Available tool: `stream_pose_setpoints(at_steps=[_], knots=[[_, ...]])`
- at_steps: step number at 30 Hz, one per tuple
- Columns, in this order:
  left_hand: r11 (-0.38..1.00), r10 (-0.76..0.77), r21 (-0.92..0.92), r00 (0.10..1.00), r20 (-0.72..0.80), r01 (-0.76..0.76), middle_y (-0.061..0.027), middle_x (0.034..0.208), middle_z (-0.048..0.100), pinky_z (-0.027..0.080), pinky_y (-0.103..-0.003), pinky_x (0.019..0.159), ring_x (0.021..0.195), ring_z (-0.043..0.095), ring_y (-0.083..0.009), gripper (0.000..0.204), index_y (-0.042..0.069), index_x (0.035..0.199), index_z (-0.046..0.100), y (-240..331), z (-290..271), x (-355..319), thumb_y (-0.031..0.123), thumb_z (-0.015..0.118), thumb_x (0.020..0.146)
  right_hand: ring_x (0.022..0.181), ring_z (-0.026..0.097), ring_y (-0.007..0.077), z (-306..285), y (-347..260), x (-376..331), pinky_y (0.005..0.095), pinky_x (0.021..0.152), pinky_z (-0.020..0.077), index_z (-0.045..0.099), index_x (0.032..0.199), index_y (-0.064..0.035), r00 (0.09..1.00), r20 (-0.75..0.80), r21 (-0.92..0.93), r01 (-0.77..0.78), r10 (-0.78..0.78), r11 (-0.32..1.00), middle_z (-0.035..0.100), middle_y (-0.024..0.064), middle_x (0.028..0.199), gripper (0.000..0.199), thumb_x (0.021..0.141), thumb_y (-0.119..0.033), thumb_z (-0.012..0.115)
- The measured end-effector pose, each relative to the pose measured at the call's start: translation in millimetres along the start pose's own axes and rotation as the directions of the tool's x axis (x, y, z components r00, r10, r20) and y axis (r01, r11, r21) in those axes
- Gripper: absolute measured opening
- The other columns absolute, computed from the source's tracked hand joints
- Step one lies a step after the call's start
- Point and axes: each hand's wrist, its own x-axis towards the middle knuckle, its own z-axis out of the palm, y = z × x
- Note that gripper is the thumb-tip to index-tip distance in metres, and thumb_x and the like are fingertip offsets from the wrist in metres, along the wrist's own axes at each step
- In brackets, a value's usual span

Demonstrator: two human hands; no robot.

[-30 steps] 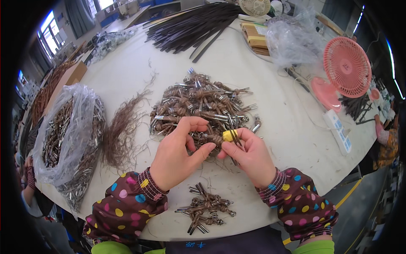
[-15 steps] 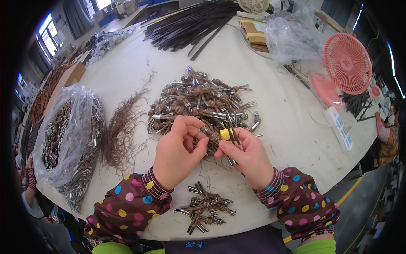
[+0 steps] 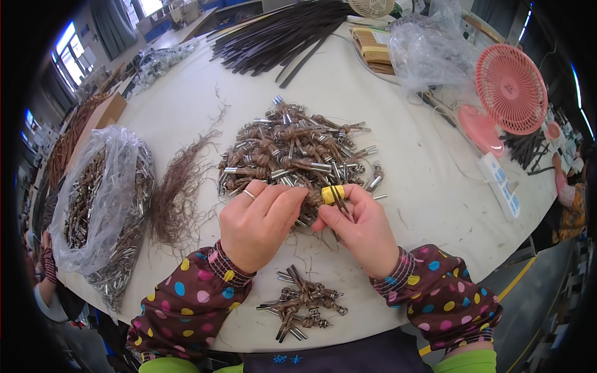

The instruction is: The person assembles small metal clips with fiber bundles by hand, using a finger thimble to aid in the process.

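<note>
Centre frame: left hand [image 3: 258,224] and right hand [image 3: 362,227] pinched together on a brown knotted cord piece [image 3: 314,200] — fingers curled shut. Yellow-taped right fingertip [image 3: 331,194] on top. Just above — big pile of knotted pieces [image 3: 292,149]; below, smaller pile [image 3: 303,303].

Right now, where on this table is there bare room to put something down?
Bare tabletop lies right of the big knotted-cord pile, before the pink fan and power strip. Another patch lies between pile and dark strips. Crowded: left, by the bag of metal tubes and loose fibres.
</note>
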Motion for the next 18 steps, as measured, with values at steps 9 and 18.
stream_pose_setpoints(at_steps=[9,18], knots=[[0.998,0.052,0.035,0.999,-0.015,-0.052,-0.0021,0.083,0.063,0.049,-0.029,0.056,0.070,0.058,-0.0191,0.025,0.008,0.091,0.064,-3,0,3,0.001,0.070,0.068,0.059,0.048,0.0002,-3,-5,1,0.0163,0.051,0.0365,0.051,0.106,-0.0032,0.994,0.072,0.097,-0.089,0.082,0.991,0.068,0.0041,0.082,0.021,0.094,-0.017,0.061],[0.879,-0.248,-0.370,0.951,0.185,0.301,-0.0116,0.095,0.065,0.051,-0.034,0.069,0.080,0.062,-0.0296,0.022,0.003,0.092,0.052,-6,0,-7,-0.008,0.063,0.077,0.047,0.034,0.0011,-20,-15,12,0.0189,0.040,0.0273,0.052,0.108,-0.0057,0.918,0.260,0.066,-0.326,0.299,0.943,0.066,0.0030,0.085,0.027,0.094,-0.027,0.061]])
